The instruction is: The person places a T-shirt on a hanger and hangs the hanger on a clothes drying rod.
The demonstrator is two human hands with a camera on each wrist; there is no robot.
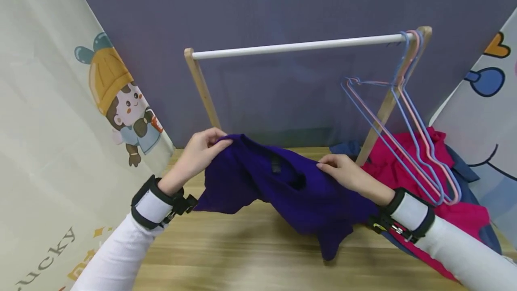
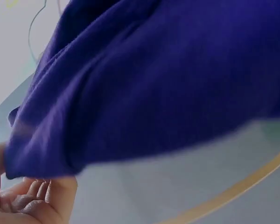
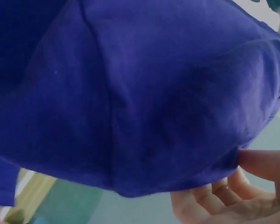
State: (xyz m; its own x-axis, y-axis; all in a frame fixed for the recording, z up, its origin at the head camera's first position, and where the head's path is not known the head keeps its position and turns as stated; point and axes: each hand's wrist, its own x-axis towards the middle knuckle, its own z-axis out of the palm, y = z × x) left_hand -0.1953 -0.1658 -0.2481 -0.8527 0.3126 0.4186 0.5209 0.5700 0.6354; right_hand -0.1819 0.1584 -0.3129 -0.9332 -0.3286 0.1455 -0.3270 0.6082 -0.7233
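Observation:
A dark purple shirt (image 1: 258, 178) hangs between both hands above the wooden table, its neckline with a dark label facing up. The left hand (image 1: 203, 152) pinches its upper left edge between thumb and fingers. At the upper right edge, the right hand (image 1: 343, 172) pinches the cloth in the same way. Purple fabric (image 2: 154, 84) fills much of the left wrist view, with the left thumb and curled fingers at its lower corner. In the right wrist view, the right hand (image 3: 238, 196) grips the lower edge of the shirt.
A rack with a white rail (image 1: 291, 47) and wooden posts stands behind the shirt. Several blue and pink hangers (image 1: 416, 125) hang at its right end. Red and dark blue clothes (image 1: 460, 214) lie heaped at the right on the wooden table (image 1: 194, 255).

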